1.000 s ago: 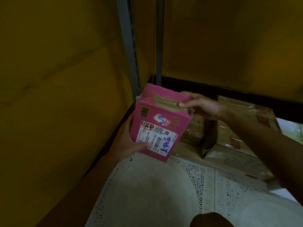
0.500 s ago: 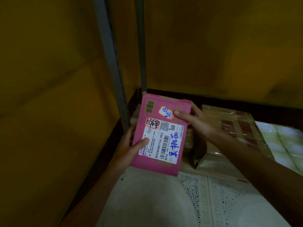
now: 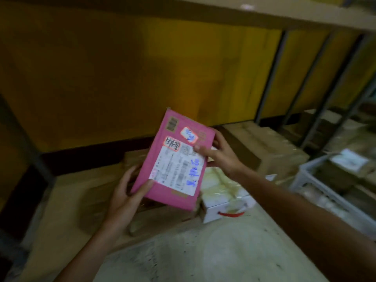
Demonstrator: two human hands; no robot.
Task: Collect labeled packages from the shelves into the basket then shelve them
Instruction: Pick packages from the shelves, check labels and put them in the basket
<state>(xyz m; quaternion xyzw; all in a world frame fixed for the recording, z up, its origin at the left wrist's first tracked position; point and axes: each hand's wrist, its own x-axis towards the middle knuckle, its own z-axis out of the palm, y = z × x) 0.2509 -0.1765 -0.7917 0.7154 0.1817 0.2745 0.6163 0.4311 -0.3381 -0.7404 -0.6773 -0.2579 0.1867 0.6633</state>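
Head view, both hands' fingers clamped on pink package (image 3: 179, 159), left hand (image 3: 124, 198) low, right hand (image 3: 220, 155) high

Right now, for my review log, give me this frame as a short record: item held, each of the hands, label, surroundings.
held item: pink package, tilted, label side facing the camera
left hand: grips its lower left edge, thumb on the front
right hand: pinches its upper right edge
label: white shipping label with blue handwriting; print blurred
basket: pale crate at right, packages inside
nearby: white box with a red handle, brown cartons
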